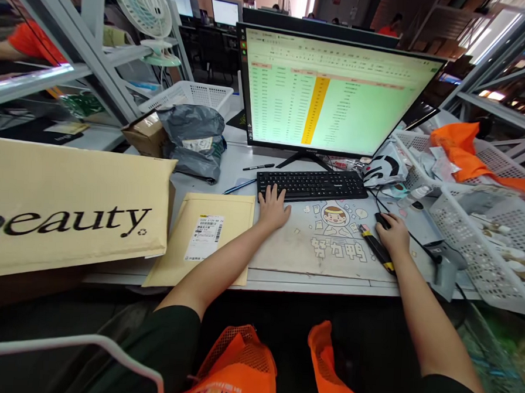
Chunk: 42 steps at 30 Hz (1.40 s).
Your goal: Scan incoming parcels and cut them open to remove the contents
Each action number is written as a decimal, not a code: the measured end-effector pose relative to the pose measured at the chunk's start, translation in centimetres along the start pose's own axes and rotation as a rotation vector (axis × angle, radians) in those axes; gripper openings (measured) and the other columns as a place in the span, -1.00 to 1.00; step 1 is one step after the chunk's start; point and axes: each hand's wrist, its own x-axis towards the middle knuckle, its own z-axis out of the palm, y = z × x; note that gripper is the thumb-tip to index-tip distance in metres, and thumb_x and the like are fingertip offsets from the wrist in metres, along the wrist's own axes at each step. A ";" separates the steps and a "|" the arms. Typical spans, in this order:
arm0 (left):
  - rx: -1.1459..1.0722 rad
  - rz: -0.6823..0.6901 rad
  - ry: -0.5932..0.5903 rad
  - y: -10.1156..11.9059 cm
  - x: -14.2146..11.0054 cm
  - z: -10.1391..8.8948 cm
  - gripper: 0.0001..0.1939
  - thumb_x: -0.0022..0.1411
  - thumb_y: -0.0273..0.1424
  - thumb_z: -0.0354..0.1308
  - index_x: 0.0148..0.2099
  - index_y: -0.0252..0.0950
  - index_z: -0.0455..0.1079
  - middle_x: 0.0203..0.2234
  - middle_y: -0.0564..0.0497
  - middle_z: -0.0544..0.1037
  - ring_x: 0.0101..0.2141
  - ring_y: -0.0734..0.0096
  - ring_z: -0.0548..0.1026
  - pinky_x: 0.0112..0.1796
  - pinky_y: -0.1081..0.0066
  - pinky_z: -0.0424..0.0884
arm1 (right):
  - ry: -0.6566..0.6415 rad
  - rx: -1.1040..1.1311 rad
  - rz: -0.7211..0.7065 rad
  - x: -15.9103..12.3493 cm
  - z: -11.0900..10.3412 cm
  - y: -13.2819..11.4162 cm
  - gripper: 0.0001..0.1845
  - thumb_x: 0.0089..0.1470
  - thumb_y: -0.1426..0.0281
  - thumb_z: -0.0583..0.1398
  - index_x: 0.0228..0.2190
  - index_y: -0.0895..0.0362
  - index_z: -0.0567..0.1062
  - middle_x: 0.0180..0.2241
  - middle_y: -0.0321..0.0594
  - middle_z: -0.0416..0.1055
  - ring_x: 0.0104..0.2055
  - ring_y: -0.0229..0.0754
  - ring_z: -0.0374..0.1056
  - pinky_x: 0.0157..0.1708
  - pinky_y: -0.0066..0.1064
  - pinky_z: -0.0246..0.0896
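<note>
Both bare forearms stretched forward, left hand (273,207) flat with fingers spread, right hand (392,234) cupped, palm-down.

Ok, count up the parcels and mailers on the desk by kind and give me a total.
Padded paper mailers: 2, the big printed mailer and the labelled mailer by the left hand
Grey poly bags: 1
Cardboard boxes: 1
Total: 4
The right hand rests on the mouse.

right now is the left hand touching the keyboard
Touching. The head view shows the left hand with its fingers lying over the lower left corner of the black keyboard, no gap visible.
</note>
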 end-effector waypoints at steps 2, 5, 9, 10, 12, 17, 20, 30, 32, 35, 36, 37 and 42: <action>-0.005 0.001 -0.007 0.0 0.1 0.0 -0.28 0.39 -0.12 -0.03 0.50 -0.28 0.07 0.49 -0.20 -0.12 0.46 -0.13 -0.21 0.38 -0.27 -0.23 | 0.003 -0.002 -0.015 0.0 -0.1 0.0 -0.49 0.04 0.23 0.16 -0.04 0.19 0.64 0.08 0.02 0.45 0.14 0.11 0.37 0.26 -0.07 0.23; 0.005 -0.007 -0.028 0.0 0.1 0.0 -0.27 0.39 -0.12 -0.02 0.50 -0.26 0.05 0.49 -0.18 -0.14 0.47 -0.11 -0.23 0.39 -0.26 -0.24 | 0.008 0.006 -0.038 -0.1 -0.4 -0.2 -0.50 0.05 0.20 0.15 -0.07 0.18 0.65 0.01 0.02 0.48 0.12 0.09 0.38 0.26 -0.07 0.22; 0.000 -0.013 -0.050 -0.1 0.1 -0.2 -0.26 0.38 -0.11 -0.02 0.51 -0.25 0.04 0.49 -0.18 -0.16 0.47 -0.11 -0.25 0.39 -0.25 -0.25 | 0.004 0.013 -0.023 -0.1 -0.7 -0.7 -0.49 0.04 0.18 0.15 -0.08 0.17 0.65 -0.04 0.04 0.48 0.08 0.08 0.39 0.24 -0.08 0.24; -0.005 -0.012 -0.052 -0.1 0.1 -0.2 -0.26 0.38 -0.11 -0.02 0.51 -0.25 0.04 0.49 -0.18 -0.16 0.47 -0.11 -0.25 0.39 -0.26 -0.25 | 0.005 0.015 -0.020 -0.1 -0.7 -0.7 -0.49 0.03 0.17 0.15 -0.09 0.17 0.65 -0.04 0.04 0.48 0.07 0.08 0.39 0.24 -0.07 0.24; -0.016 -0.004 -0.051 -0.2 0.1 -0.2 -0.26 0.38 -0.11 -0.02 0.51 -0.26 0.04 0.49 -0.18 -0.16 0.47 -0.11 -0.26 0.39 -0.26 -0.26 | 0.010 0.021 -0.019 -0.1 -0.7 -0.7 -0.50 0.03 0.17 0.14 -0.11 0.16 0.66 -0.06 0.04 0.49 0.06 0.09 0.39 0.25 -0.07 0.23; -0.032 -0.008 -0.049 -0.3 0.0 -0.3 -0.26 0.37 -0.13 0.02 0.50 -0.26 0.06 0.50 -0.17 -0.17 0.47 -0.09 -0.26 0.40 -0.24 -0.26 | 0.072 0.002 0.023 -0.3 -0.5 0.1 -0.41 0.05 0.14 0.13 -0.01 0.21 0.63 0.04 0.08 0.46 0.14 0.16 0.35 0.26 -0.04 0.21; -0.036 -0.014 -0.055 -0.3 0.1 -0.3 -0.26 0.37 -0.12 0.03 0.50 -0.24 0.07 0.50 -0.16 -0.16 0.47 -0.08 -0.25 0.40 -0.23 -0.25 | 0.062 -0.074 0.095 -0.4 -0.1 0.9 -0.35 0.04 0.13 0.13 0.04 0.24 0.61 0.10 0.11 0.43 0.14 0.21 0.35 0.24 0.01 0.23; -0.041 -0.035 -0.057 -0.1 0.0 -0.3 -0.27 0.36 -0.14 0.05 0.50 -0.18 0.07 0.50 -0.11 -0.16 0.48 -0.02 -0.27 0.40 -0.21 -0.28 | 0.043 -0.107 0.034 0.0 0.9 2.1 -0.33 0.06 0.08 0.12 0.04 0.24 0.61 0.11 0.06 0.43 0.17 0.18 0.34 0.26 -0.01 0.24; -0.041 -0.031 -0.058 0.0 -0.1 -0.3 -0.27 0.36 -0.14 0.04 0.50 -0.19 0.07 0.50 -0.11 -0.16 0.48 -0.03 -0.27 0.40 -0.22 -0.28 | 0.040 -0.109 0.030 0.0 0.9 2.2 -0.32 0.06 0.07 0.12 0.06 0.23 0.61 0.12 0.05 0.42 0.17 0.19 0.34 0.26 0.00 0.24; -0.042 -0.022 -0.057 0.0 -0.2 -0.2 -0.27 0.36 -0.14 0.05 0.49 -0.18 0.08 0.50 -0.11 -0.14 0.48 -0.03 -0.26 0.40 -0.23 -0.27 | 0.035 -0.110 0.028 -0.1 1.0 2.3 -0.30 0.07 0.05 0.12 0.06 0.22 0.61 0.12 0.05 0.42 0.17 0.18 0.35 0.26 -0.02 0.24; -0.041 -0.020 -0.054 0.0 -0.2 -0.1 -0.27 0.36 -0.14 0.05 0.49 -0.18 0.08 0.50 -0.11 -0.14 0.48 -0.02 -0.25 0.40 -0.23 -0.27 | 0.036 -0.111 0.032 -0.1 1.0 2.3 -0.30 0.07 0.04 0.12 0.06 0.23 0.61 0.12 0.05 0.43 0.17 0.18 0.35 0.26 -0.02 0.24; -0.040 -0.020 -0.051 0.0 -0.2 -0.1 -0.28 0.36 -0.14 0.05 0.49 -0.18 0.08 0.50 -0.11 -0.14 0.48 -0.02 -0.25 0.40 -0.23 -0.27 | 0.037 -0.113 0.037 0.0 1.0 2.3 -0.30 0.07 0.05 0.12 0.06 0.23 0.61 0.12 0.06 0.43 0.17 0.18 0.35 0.26 -0.02 0.23; -0.047 -0.011 -0.048 0.0 -0.3 0.1 -0.27 0.36 -0.14 0.05 0.49 -0.18 0.07 0.50 -0.11 -0.15 0.48 -0.02 -0.26 0.40 -0.24 -0.28 | 0.037 -0.120 0.046 0.1 0.9 2.2 -0.33 0.07 0.06 0.12 0.04 0.23 0.62 0.10 0.05 0.44 0.16 0.16 0.34 0.26 -0.04 0.23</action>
